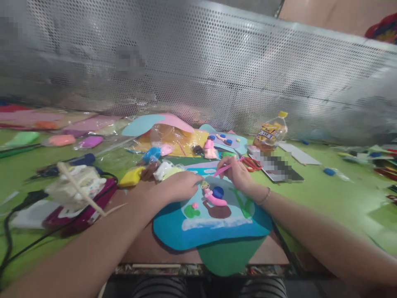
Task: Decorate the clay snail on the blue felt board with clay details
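A blue craft board (173, 231) lies in front of me, bearing a paler scene with a white band and a green leaf shape. In its middle is a clay figure (214, 198) with a pink body, beside a dark blue round piece (218, 192). My right hand (238, 176) is closed round a thin pink clay tool (228, 166), held over the upper right of the scene. My left hand (186, 185) rests at the scene's upper left, its curled fingers close to the figure's head; whatever its fingertips hold is hidden.
Bagged clay, such as a yellow pack (132, 177), lies behind my left arm. Further left are corded tools and a maroon box (66, 221). Red-handled scissors (251, 164), a tablet-like device (279, 167) and a bottle (271, 132) stand right. A perforated metal screen (198, 62) closes the back.
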`<state>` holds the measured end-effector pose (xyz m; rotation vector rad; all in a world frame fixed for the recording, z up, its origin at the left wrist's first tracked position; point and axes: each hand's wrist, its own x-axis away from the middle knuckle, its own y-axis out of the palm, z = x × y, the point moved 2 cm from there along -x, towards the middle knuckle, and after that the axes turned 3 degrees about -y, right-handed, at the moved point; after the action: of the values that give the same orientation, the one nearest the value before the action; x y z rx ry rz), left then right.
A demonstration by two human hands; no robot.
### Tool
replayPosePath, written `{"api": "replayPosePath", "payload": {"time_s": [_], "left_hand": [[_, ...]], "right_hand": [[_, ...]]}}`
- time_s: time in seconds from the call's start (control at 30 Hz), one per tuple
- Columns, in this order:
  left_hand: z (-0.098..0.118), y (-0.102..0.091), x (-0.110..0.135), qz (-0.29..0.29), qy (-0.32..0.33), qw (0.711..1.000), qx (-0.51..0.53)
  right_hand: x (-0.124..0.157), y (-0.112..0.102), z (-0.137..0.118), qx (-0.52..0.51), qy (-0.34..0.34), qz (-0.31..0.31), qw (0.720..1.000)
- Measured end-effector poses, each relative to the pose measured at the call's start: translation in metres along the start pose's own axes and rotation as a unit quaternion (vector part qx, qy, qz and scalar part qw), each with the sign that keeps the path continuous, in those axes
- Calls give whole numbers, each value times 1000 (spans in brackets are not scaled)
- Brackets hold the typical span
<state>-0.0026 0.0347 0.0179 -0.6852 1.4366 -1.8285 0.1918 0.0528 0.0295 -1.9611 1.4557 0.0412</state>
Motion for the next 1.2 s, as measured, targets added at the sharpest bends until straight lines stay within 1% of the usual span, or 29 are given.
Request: {"api": "replayPosePath", "payload": {"time_s": [0.1,0.2,0.27,0.33,0.43,0.53,0.6,0.87,0.97,1.1,1.2], "left_hand": [[2,-1,0,-4,-16,1000,-2],[4,-2,1,-10,-22,1000,-7],[6,-3,1,-11,-25,1000,-10],[7,-5,2,-11,-30,999,-12],[9,-7,3,-11,-34,999,-13],[11,-8,3,-7,-32,999,-12],[13,-9,4,-7,-31,999,-12],[16,-9,4,-22,-44,999,5],[16,-9,5,-31,-69,996,41],[17,-8,5,-60,-106,988,95],[16,-9,6,-57,-125,984,114]], "right_hand": [[0,9,8,-53,7,-36,998],[1,8,8,-80,10,-52,995],[3,4,5,-88,8,-51,995],[4,1,2,-65,-11,-34,997],[7,0,-1,10,-62,-27,998],[10,2,-1,78,-105,-56,990],[13,4,0,103,-123,-75,984],[14,7,1,120,-101,-74,985],[14,8,0,122,-100,-74,985],[15,8,0,127,-120,-80,981],[15,8,2,129,-127,-74,981]]}}
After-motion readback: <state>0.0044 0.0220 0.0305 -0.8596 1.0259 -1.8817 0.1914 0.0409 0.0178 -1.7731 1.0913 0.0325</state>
